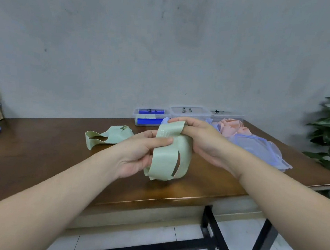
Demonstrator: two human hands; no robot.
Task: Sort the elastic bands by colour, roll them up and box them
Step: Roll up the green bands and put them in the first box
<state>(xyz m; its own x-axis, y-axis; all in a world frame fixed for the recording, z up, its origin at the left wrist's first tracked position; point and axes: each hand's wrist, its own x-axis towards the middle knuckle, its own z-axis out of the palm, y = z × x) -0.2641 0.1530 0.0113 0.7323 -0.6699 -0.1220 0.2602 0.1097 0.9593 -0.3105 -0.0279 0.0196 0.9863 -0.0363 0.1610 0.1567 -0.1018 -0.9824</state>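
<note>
**Green band held in both hands above the table**

The left hand [138, 154] and right hand [200, 141] both grip a pale green elastic band [169, 160], looped loosely and lifted over the brown wooden table [48, 165]. The left thumb presses the strip near a printed "30"; the right fingers curl over its top end. Another green band [108, 137] lies flat on the table behind. Three clear labelled boxes [189, 113] stand against the wall, beside pink bands [233, 127] and lilac bands [261, 150].
</note>
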